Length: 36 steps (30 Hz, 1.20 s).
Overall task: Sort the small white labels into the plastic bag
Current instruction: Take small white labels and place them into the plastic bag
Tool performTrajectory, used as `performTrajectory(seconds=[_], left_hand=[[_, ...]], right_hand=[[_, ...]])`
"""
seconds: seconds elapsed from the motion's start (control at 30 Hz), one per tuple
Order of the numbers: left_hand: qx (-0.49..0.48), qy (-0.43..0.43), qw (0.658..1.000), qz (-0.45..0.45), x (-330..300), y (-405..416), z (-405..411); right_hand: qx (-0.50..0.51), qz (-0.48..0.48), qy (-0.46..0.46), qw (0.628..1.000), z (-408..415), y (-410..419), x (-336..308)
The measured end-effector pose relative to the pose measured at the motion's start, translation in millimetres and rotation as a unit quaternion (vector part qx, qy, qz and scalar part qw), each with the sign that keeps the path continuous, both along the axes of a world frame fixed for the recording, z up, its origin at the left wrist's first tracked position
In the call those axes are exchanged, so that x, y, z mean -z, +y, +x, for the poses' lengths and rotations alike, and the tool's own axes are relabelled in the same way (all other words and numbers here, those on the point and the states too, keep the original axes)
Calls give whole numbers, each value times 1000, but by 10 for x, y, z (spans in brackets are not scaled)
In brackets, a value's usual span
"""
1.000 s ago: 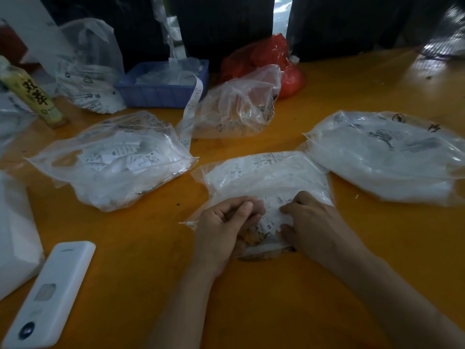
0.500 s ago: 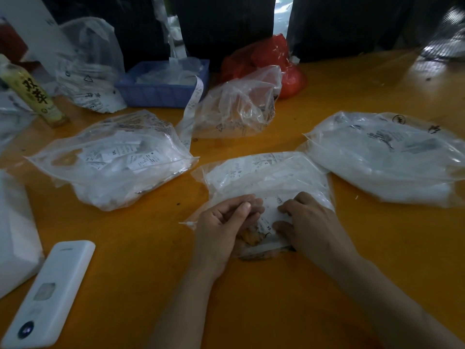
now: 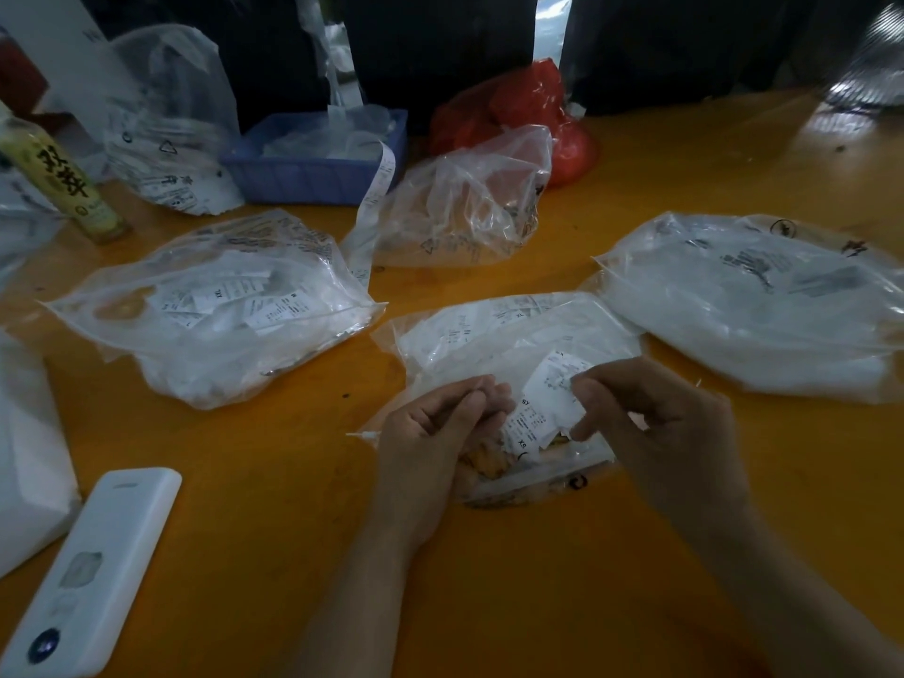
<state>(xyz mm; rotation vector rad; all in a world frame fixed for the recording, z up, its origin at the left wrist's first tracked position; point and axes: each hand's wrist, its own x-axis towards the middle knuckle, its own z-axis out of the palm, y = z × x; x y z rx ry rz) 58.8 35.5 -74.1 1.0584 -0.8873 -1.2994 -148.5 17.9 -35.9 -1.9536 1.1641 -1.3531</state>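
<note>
A small white label (image 3: 550,393) is pinched in the right hand (image 3: 655,423) grip above the plastic bag (image 3: 504,335) on the table (image 3: 489,579). The bag's near edge is gripped by the left hand (image 3: 440,433), fingers curled.

White labels (image 3: 550,398) over clear plastic bag (image 3: 513,335)

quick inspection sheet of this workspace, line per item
surface: orange table, bare in front.
job's things: white label held over the centre plastic bag; label-filled bags left and right.
clutter: blue tray, red bag, bottle, white device, crumpled clear bag.
grippers: right hand pinches the label; left hand curled at the bag's mouth, grip unclear.
cables: nothing seen.
surroundings: dark, unclear.
</note>
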Motion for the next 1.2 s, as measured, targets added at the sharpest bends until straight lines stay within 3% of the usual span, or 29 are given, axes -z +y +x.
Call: performTrajectory(seconds=[0.23,0.53,0.9,1.2], left_hand=[[-1,-8,1000,-3,-26,7,-6],[-1,-9,1000,-7,5,4,-14],[13,-56,998,-20,14,20,-28],[13,-101,994,-32,20,36,-21]], right_hand=[[4,166,-116,979,226,-213,-36],[-32,155,-220,963,246,-156,194],[29,53,-94,994,278,-136,272],[22,-1,-30,999,291,-139,283]])
